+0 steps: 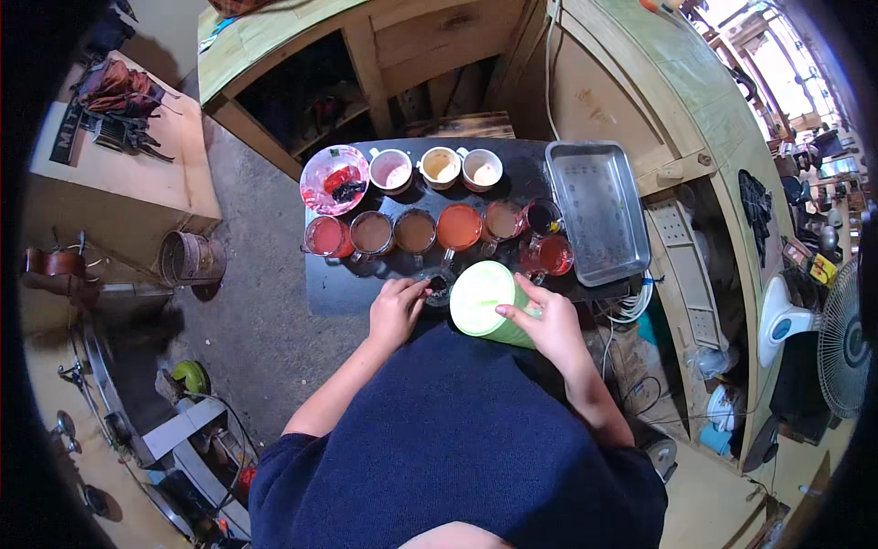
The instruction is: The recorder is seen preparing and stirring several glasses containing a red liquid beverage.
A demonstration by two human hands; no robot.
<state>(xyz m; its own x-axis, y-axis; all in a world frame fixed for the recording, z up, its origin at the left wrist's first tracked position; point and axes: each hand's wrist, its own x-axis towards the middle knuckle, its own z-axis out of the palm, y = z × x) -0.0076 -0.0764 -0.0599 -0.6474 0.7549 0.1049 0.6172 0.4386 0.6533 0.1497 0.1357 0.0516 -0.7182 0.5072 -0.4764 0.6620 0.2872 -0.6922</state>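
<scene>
My right hand grips a light green lidded pitcher at the near edge of a dark table. Beside it, my left hand has its fingertips at a small clear glass vessel with something dark inside; whether they grip its rim is unclear. Beyond my hands, a row of glass mugs holds red, orange and brown liquids. One mug of dark liquid stands at the right, a red one nearer me. Several white cups with stained insides form the back row.
A stained white bowl holds red and black items at the back left. An empty metal tray lies on the table's right side. Wooden cabinets stand behind and right. A metal bucket is on the left; a white fan stands far right.
</scene>
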